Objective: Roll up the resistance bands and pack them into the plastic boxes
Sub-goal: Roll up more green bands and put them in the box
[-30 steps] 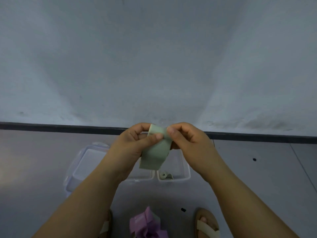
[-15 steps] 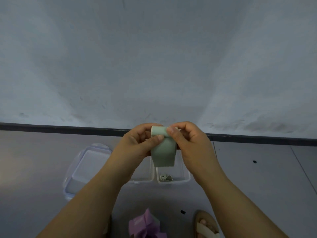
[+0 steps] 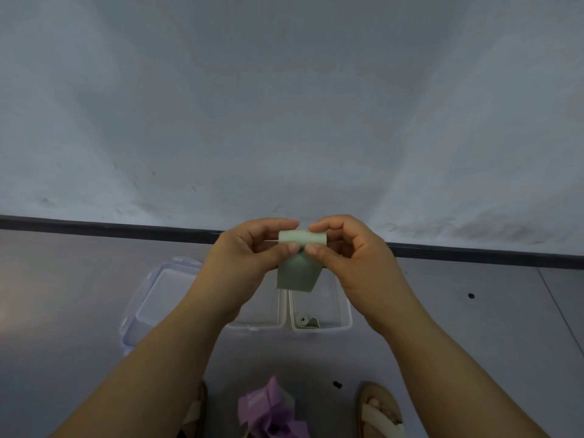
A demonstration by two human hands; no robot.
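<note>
Pinched between thumbs and curled fingers of left hand (image 3: pixel 249 257) and right hand (image 3: pixel 350 257): pale green flat rubber resistance band (image 3: pixel 298 275), rolled at the grip, loose tail hanging below, over clear rectangular plastic box (image 3: pixel 345 324).

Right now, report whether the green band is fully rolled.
Partly. Left hand and right hand pinch the green band at its roll; a flat tail hangs below.

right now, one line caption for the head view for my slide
Left hand and right hand roll a green band above a left box and a right box that holds a rolled band.
</note>
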